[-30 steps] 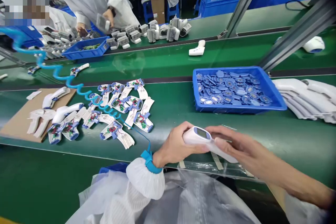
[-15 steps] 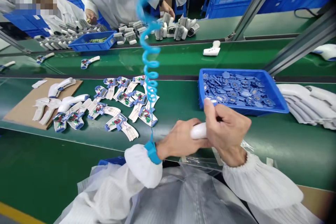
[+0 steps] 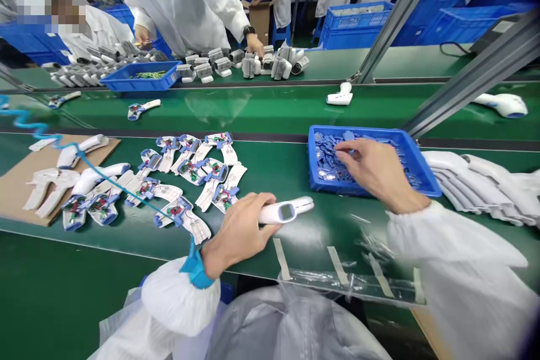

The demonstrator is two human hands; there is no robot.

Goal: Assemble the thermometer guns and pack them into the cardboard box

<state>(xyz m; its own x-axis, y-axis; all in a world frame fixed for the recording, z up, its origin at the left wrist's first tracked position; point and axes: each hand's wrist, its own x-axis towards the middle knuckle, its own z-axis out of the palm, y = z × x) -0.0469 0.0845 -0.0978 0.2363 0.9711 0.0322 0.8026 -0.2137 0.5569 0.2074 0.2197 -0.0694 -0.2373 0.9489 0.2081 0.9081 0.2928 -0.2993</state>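
My left hand (image 3: pixel 242 230) is closed round a white handheld thermometer (image 3: pixel 270 215) with a small grey display, held above the bench. Its handle end points right. My right hand (image 3: pixel 375 171) is over the blue tray (image 3: pixel 375 188), thumb and forefinger stretched out and slightly apart, with nothing visible between them. Its other fingers are partly hidden. Many small blue plastic discs (image 3: pixel 331 152) fill the tray. Left of my hands lie several opened thermometer halves (image 3: pixel 189 216) with circuit boards and wires showing.
White thermometer shells (image 3: pixel 485 180) are stacked right of the tray. A cardboard sheet (image 3: pixel 17 191) with white parts lies at the left. A coiled blue cord (image 3: pixel 97 169) runs to my left wristband (image 3: pixel 196 267). A metal post (image 3: pixel 472 79) slants behind the tray. Co-workers handle grey-white parts opposite.
My hands have parted. The left keeps the thermometer and has moved left, turning it display up. The right has let go and moved over the disc tray. The coiled cord has swung left.
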